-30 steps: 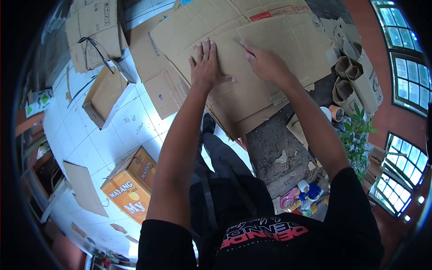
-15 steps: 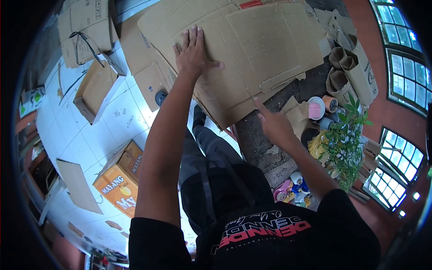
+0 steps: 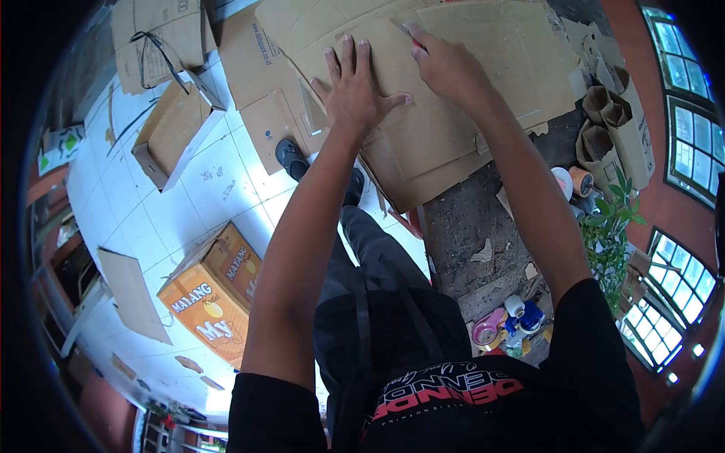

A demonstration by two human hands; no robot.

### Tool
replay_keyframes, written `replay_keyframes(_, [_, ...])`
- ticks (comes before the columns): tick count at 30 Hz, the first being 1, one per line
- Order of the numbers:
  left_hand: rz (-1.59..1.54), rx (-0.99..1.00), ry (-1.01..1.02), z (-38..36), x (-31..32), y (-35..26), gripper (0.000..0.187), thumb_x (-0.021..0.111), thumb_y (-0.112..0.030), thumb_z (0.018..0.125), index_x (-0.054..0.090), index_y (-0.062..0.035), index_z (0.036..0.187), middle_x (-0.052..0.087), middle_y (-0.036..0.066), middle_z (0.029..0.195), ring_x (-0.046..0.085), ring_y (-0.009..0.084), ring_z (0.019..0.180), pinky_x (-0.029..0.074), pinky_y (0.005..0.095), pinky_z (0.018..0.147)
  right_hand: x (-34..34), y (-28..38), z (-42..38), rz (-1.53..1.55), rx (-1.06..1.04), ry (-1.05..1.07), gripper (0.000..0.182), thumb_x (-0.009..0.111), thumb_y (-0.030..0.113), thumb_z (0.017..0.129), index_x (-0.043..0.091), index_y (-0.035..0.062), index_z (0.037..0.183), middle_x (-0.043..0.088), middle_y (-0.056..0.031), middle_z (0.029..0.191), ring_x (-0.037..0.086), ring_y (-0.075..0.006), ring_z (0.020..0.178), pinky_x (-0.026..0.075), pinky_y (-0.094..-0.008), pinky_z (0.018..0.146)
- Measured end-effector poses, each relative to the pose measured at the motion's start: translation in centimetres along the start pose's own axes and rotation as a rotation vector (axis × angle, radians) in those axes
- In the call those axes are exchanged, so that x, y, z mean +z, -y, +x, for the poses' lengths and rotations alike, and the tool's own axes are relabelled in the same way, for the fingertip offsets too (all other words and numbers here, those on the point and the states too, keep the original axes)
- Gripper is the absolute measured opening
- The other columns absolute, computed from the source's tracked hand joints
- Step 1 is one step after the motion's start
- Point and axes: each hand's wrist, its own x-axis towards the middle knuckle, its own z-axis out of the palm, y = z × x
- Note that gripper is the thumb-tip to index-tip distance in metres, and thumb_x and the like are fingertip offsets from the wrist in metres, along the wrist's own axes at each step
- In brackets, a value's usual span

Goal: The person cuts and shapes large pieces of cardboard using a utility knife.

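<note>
A large flattened cardboard sheet (image 3: 483,83) lies on a dark worn tabletop. My left hand (image 3: 356,90) presses flat on it, fingers spread and thumb out to the right. Farther up the sheet, my right hand (image 3: 451,69) is closed around a cutter knife (image 3: 416,43). A bit of red handle and a thin blade show past the fingers, with the blade tip at the cardboard. The rest of the knife is hidden inside the fist.
An orange Mayang box (image 3: 208,306) and an open shallow carton (image 3: 172,136) stand on the white tiled floor at left. Paper bags (image 3: 604,124), a leafy plant (image 3: 610,234) and a pink tape dispenser (image 3: 487,330) lie to the right. Bare tabletop (image 3: 472,234) shows near my body.
My right hand has moved from the near edge of the cardboard up to its far part, beside my left hand. My left hand stays flat on the sheet; the whole view has shifted slightly.
</note>
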Motion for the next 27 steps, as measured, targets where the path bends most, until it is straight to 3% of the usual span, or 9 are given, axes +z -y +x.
replay_keyframes(7, [0.012, -0.054, -0.002, -0.1, 0.3, 0.0, 0.132, 0.082, -0.080, 0.056, 0.028, -0.0239, 0.162, 0.017, 0.003, 0.172, 0.013, 0.0395, 0.158, 0.018, 0.0797, 0.114, 1.3, -1.1, 0.1, -0.041, -0.042, 0.082, 0.048, 0.049, 0.026, 0.104, 0.048, 0.0154, 0.151, 0.068, -0.0284, 0.114, 0.064, -0.0488, 0.105, 0.051, -0.0540, 0.092])
replay_keyframes(10, [0.069, -0.085, 0.016, 0.0, -0.1, -0.5, 0.130, 0.082, -0.080, 0.057, 0.028, -0.0260, 0.162, 0.018, 0.000, 0.172, 0.012, 0.0402, 0.158, 0.017, 0.0808, 0.114, 2.3, -3.9, -8.6, -0.031, -0.038, 0.141, 0.052, 0.051, 0.022, 0.101, 0.045, 0.0146, 0.152, 0.070, -0.0301, 0.098, 0.068, -0.0489, 0.093, 0.054, -0.0579, 0.086])
replay_keyframes(13, [0.069, -0.079, 0.025, -0.1, -0.5, -0.8, 0.126, 0.082, -0.078, 0.060, 0.030, -0.0250, 0.161, 0.017, 0.002, 0.172, 0.012, 0.0417, 0.157, 0.017, 0.0825, 0.112, 0.8, -3.4, -18.3, -0.053, 0.191, 0.313, 0.049, 0.051, 0.023, 0.103, 0.046, 0.0165, 0.151, 0.068, -0.0316, 0.095, 0.066, -0.0515, 0.089, 0.052, -0.0598, 0.081])
replay_keyframes(16, [0.046, -0.099, 0.074, -0.3, -1.5, -1.6, 0.122, 0.087, -0.067, 0.063, 0.029, -0.0248, 0.161, 0.021, 0.006, 0.170, 0.011, 0.0436, 0.157, 0.018, 0.0786, 0.115, -0.4, -2.7, -21.1, -0.060, 0.311, 0.374, 0.048, 0.051, 0.022, 0.103, 0.048, 0.0196, 0.151, 0.068, -0.0328, 0.097, 0.065, -0.0524, 0.092, 0.051, -0.0592, 0.081])
replay_keyframes(19, [-0.139, -0.038, 0.010, -1.0, -1.2, -0.5, 0.106, 0.094, -0.041, 0.062, 0.044, -0.0195, 0.154, 0.032, 0.012, 0.163, 0.024, 0.0463, 0.151, 0.030, 0.0681, 0.115, -2.2, -2.9, -20.9, -0.012, 0.320, 0.352, 0.049, 0.051, 0.022, 0.103, 0.048, 0.0200, 0.152, 0.068, -0.0324, 0.103, 0.065, -0.0516, 0.097, 0.051, -0.0553, 0.086])
replay_keyframes(22, [-0.373, 0.124, -0.005, -1.4, -0.6, 1.7, 0.085, 0.092, -0.020, 0.065, 0.058, -0.0152, 0.143, 0.044, 0.015, 0.151, 0.040, 0.0420, 0.140, 0.040, 0.0539, 0.114, -3.9, -4.5, -19.6, 0.073, 0.288, 0.235, 0.049, 0.052, 0.024, 0.103, 0.048, 0.0198, 0.152, 0.068, -0.0304, 0.107, 0.065, -0.0503, 0.102, 0.052, -0.0500, 0.090])
replay_keyframes(23, [-0.423, 0.112, -0.025, -1.5, -0.2, 1.8, 0.080, 0.090, -0.017, 0.066, 0.060, -0.0143, 0.140, 0.046, 0.015, 0.149, 0.042, 0.0413, 0.137, 0.041, 0.0511, 0.113, -4.1, -4.8, -18.7, 0.102, 0.279, 0.184, 0.049, 0.053, 0.025, 0.104, 0.048, 0.0197, 0.152, 0.069, -0.0295, 0.109, 0.065, -0.0498, 0.103, 0.052, -0.0482, 0.091])
replay_keyframes(25, [-0.527, 0.088, -0.061, -1.8, 0.5, 1.2, 0.071, 0.088, -0.011, 0.066, 0.066, -0.0125, 0.133, 0.049, 0.014, 0.146, 0.046, 0.0397, 0.132, 0.043, 0.0456, 0.112, -3.9, -5.2, -16.5, 0.142, 0.156, 0.084, 0.050, 0.052, 0.028, 0.103, 0.047, 0.0215, 0.153, 0.069, -0.0298, 0.107, 0.066, -0.0489, 0.102, 0.051, -0.0534, 0.090])
replay_keyframes(27, [-0.560, 0.142, -0.060, -1.4, 1.0, 1.1, 0.073, 0.089, -0.014, 0.068, 0.063, -0.0128, 0.137, 0.049, 0.013, 0.147, 0.047, 0.0395, 0.132, 0.042, 0.0436, 0.112, -3.8, -4.8, -13.9, 0.138, 0.103, 0.063, 0.050, 0.051, 0.029, 0.103, 0.047, 0.0221, 0.153, 0.069, -0.0295, 0.108, 0.066, -0.0481, 0.102, 0.051, -0.0557, 0.090])
